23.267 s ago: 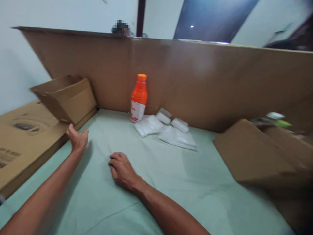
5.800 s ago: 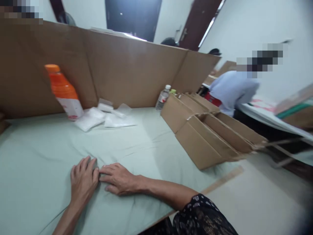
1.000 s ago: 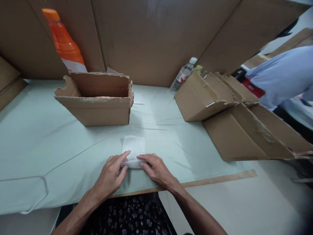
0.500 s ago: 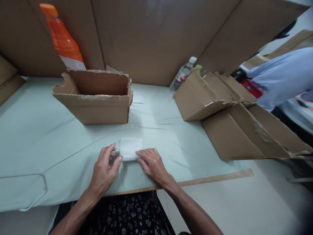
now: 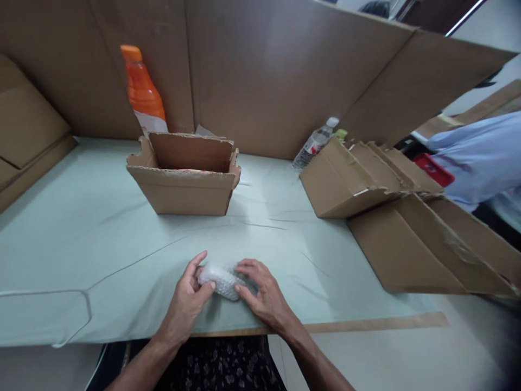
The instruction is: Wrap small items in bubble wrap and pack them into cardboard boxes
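A small bundle of clear bubble wrap (image 5: 222,281) is tilted between my hands, close above the front part of the covered table. My left hand (image 5: 188,296) grips its left end, thumb on the near side and fingers behind. At the right end, my right hand (image 5: 266,296) pinches the bundle, its thumb in front and its fingers curled over the far side. Whatever the wrap contains cannot be made out. Beyond the hands stands an open cardboard box (image 5: 189,193) with something reddish inside.
An orange drink bottle (image 5: 144,95) stands behind the box. On the right are a water bottle (image 5: 313,146) and open cardboard boxes (image 5: 337,179), with a person's blue sleeve (image 5: 484,157) beyond. A cardboard wall (image 5: 260,81) closes the back. A white cable (image 5: 87,309) lies at left.
The bubble wrap was lying flat on the table; now it is lifted and tilted. My left hand has closed on it, and my right hand has shifted its grip. The camera view has shifted.
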`<state>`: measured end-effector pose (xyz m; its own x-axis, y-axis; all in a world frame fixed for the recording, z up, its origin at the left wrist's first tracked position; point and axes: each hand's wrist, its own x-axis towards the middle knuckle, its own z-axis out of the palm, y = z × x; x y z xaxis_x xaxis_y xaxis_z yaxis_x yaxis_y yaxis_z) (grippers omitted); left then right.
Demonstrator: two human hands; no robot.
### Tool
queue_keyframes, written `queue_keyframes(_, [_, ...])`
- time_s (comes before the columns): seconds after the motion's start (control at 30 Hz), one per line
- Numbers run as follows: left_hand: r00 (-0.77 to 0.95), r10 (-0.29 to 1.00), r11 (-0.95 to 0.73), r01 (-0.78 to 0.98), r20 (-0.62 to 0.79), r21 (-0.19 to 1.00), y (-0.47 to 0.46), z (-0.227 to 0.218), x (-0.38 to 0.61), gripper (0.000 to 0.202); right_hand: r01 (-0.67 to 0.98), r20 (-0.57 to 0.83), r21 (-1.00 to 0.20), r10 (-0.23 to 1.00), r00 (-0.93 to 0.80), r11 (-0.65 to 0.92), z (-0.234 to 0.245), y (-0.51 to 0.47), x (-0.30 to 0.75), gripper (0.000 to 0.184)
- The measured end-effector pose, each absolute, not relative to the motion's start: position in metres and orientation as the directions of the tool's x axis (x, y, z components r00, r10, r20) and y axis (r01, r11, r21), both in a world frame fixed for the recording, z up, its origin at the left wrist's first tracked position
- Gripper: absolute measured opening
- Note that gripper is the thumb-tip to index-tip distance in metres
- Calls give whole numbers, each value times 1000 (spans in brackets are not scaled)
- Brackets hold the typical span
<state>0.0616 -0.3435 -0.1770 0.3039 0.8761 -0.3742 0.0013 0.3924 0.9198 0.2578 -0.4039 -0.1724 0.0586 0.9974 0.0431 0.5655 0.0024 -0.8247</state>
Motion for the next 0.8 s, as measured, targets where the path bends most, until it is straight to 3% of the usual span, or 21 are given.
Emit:
queue_keyframes(0.13, [360, 887, 292, 45, -289, 955, -341, -179, 62, 70, 473, 23, -881, 998, 58, -7, -171, -398, 267, 63])
queue_keyframes(0.17, [366, 891, 269, 50, -268, 962, -341, -182, 62, 68, 444, 1, -896, 999, 36, -15, -170, -396, 266, 58])
queue_keyframes(0.27, [346, 922, 152, 90, -174, 984, -337, -187, 59, 60, 428, -15, -904, 1000, 1, -14, -166, -387, 260, 20])
queue_keyframes(0.33, [297, 955, -42, 166, -9, 985, -328, -181, 53, 52, 456, 4, -890, 1000, 0, 3, -163, -381, 257, 13])
queue_keyframes(0.4, [232, 940, -314, 289, 252, 904, -313, -164, 47, 46, 486, 24, -873, 1000, -4, 23, -159, -376, 256, 13])
queue_keyframes(0.47, [174, 837, -540, 426, 519, 727, -289, -139, 41, 45, 520, 51, -853, 999, -14, 51, -153, -372, 259, 11])
queue_keyframes(0.57, [130, 623, -681, 575, 771, 453, -245, -102, 37, 56, 583, 121, -804, 992, -41, 122, -137, -363, 266, 11])
queue_keyframes(0.67, [130, 532, -675, 662, 837, 326, -206, -89, 36, 62, 647, 227, -732, 972, -59, 211, -110, -351, 275, 10])
queue_keyframes(0.8, [107, 546, -619, 720, 831, 314, -189, -106, 35, 38, 746, 449, -587, 893, -23, 314, -60, -329, 287, 7])
